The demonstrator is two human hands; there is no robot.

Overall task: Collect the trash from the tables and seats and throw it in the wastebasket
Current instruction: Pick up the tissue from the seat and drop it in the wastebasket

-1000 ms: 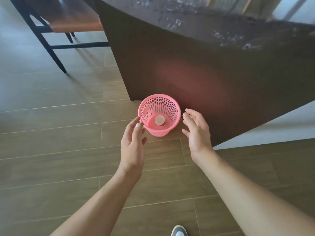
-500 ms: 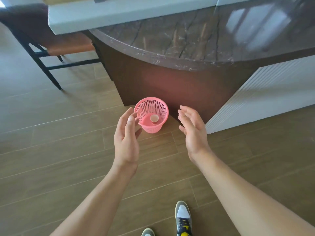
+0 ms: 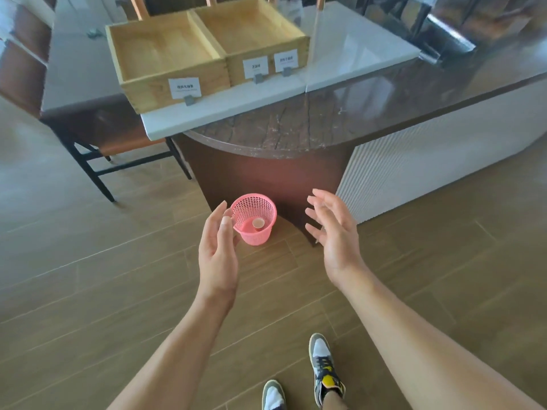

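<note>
Both hands, left (image 3: pixel 217 255) and right (image 3: pixel 334 235), empty with fingers loosely spread above the pink wastebasket (image 3: pixel 260 229) with a cup (image 3: pixel 258 223) inside.

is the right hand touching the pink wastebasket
Apart. The head view shows the dark counter base plainly between the right hand and the wastebasket.

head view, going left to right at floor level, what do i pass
chair → left hand → pink wastebasket → right hand → white ribbed panel
</note>
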